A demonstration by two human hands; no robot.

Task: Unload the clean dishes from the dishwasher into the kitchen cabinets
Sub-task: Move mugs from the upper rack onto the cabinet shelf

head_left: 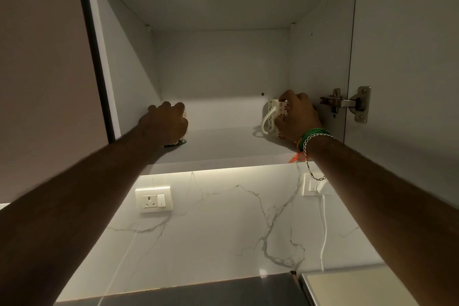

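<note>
Both arms stretched up and forward, left hand (165, 122) with fingers curled over a mug (182, 129), right hand (296, 115) with fingers wrapped round a second mug (274, 117), bracelets behind the right knuckles at the wrist.

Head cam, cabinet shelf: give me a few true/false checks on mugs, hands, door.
1. The left hand grips a mug standing on the shelf. True.
2. The right hand is empty. False: it holds a white floral mug.
3. The white floral mug's handle points right. False: its handle points left, toward the shelf's middle.
4. The bracelets are on the right wrist. True.
5. The cabinet door is closed. False: it is open, its hinge exposed.
</note>
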